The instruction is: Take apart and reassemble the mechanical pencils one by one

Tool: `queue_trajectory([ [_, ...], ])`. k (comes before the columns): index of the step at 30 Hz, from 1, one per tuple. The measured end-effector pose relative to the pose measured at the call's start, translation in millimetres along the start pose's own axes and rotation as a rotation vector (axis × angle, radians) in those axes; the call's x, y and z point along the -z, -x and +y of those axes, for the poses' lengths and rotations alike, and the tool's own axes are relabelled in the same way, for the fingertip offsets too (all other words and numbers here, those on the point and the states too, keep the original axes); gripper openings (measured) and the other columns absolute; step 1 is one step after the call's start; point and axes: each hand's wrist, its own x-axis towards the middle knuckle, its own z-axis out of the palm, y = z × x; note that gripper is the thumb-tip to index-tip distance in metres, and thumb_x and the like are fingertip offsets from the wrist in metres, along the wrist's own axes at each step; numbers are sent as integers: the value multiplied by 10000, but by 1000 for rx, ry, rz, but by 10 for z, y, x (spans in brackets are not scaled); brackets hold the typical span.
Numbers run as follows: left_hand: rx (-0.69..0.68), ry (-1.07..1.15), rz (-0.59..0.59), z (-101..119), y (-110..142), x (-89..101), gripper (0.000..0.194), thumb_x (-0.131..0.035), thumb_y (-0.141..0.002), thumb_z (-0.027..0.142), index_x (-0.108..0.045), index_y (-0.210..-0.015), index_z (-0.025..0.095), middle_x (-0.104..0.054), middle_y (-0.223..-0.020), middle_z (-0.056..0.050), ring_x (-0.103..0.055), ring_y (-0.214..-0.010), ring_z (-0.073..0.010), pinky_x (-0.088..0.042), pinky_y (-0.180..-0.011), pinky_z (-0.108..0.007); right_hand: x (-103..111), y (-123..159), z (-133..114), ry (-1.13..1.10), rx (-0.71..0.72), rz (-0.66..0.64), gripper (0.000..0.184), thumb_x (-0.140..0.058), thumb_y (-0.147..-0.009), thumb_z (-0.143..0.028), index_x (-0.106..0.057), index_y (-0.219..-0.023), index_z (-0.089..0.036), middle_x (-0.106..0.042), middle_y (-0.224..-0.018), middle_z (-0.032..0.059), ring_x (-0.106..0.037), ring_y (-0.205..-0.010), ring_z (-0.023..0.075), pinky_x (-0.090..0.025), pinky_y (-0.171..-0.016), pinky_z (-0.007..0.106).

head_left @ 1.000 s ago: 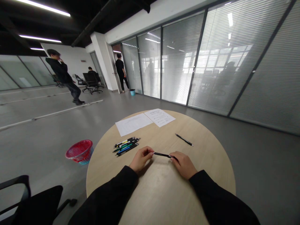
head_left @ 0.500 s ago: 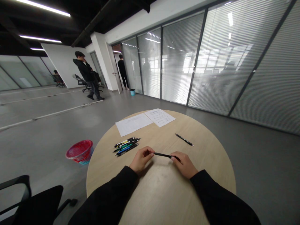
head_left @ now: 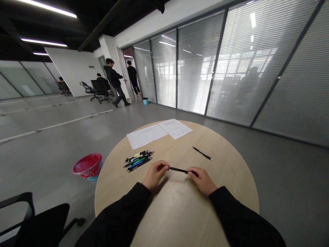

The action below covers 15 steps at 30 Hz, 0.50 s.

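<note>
A black pen (head_left: 178, 169) is held level just above the round wooden table (head_left: 231, 178), one end in each hand. My left hand (head_left: 154, 174) pinches its left tip with curled fingers. My right hand (head_left: 203, 179) is closed round the right end. To the left of my hands lies a bunch of several pens (head_left: 138, 160), black, green and blue. A single black pen (head_left: 202, 153) lies apart on the table beyond my right hand.
Two printed sheets (head_left: 146, 136) (head_left: 175, 128) lie at the table's far edge. A red basket (head_left: 87, 166) stands on the floor at left. A black chair (head_left: 33, 223) sits at lower left. People walk and sit far off near office chairs (head_left: 99, 90). Glass walls with blinds run along the right.
My hands and the pen have barely moved. The person in dark clothes in the background has walked from the left toward the doorway on the right.
</note>
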Motion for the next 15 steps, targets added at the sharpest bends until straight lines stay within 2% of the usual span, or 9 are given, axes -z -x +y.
queue_trajectory([
  [10,-28,106,-31,54,15,-45,202,-714,-805,308,-614,-902,161,-616,-861,-31,-569,-813,-156,-446,-780,-282,12,1,-45,7,13,17,262,-517,-931,-351,-714,-868,-190,-723,-827,54,-657,-783,210,-489,-737,312],
  [15,9,186,-13,56,17,-68,327,-759,-756,307,-589,-1003,176,-605,-945,-38,-564,-830,-149,-441,-751,-264,4,3,-47,17,5,23,250,-518,-929,-336,-712,-866,-191,-722,-828,52,-655,-780,209,-483,-730,313],
])
